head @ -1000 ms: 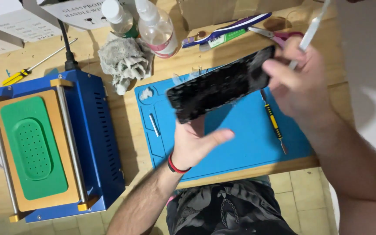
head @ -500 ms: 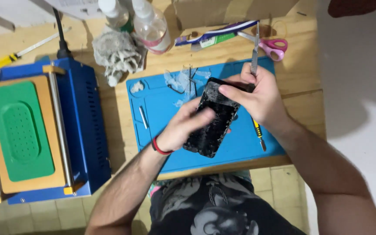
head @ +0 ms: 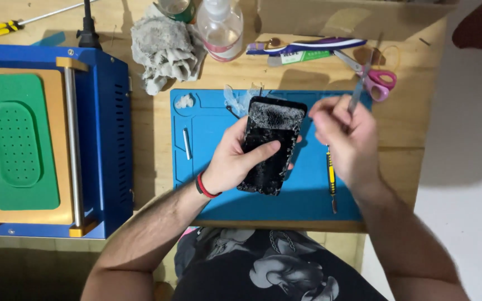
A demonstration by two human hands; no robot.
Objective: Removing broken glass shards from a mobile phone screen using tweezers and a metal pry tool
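Observation:
My left hand (head: pixel 235 159) grips a black phone (head: pixel 270 146) with a cracked, whitish screen, thumb across its glass, and holds it upright over the blue work mat (head: pixel 213 195). My right hand (head: pixel 344 139) hovers just right of the phone's top and pinches a thin metal tool (head: pixel 357 93) that points up and away. A red band circles my left wrist. Bits of clear film lie on the mat above the phone.
A blue machine with a green pad (head: pixel 23 139) fills the left. A grey rag (head: pixel 165 47), clear bottles (head: pixel 220 25), pink-handled scissors (head: pixel 377 83) and a toothbrush (head: pixel 308 45) lie at the back. A yellow-handled screwdriver (head: pixel 331 178) and a small metal rod (head: pixel 187 144) rest on the mat.
The phone has been lowered from a raised, tilted hold and turned upright over the mat. My right hand has come off the phone and lifted away with the metal tool.

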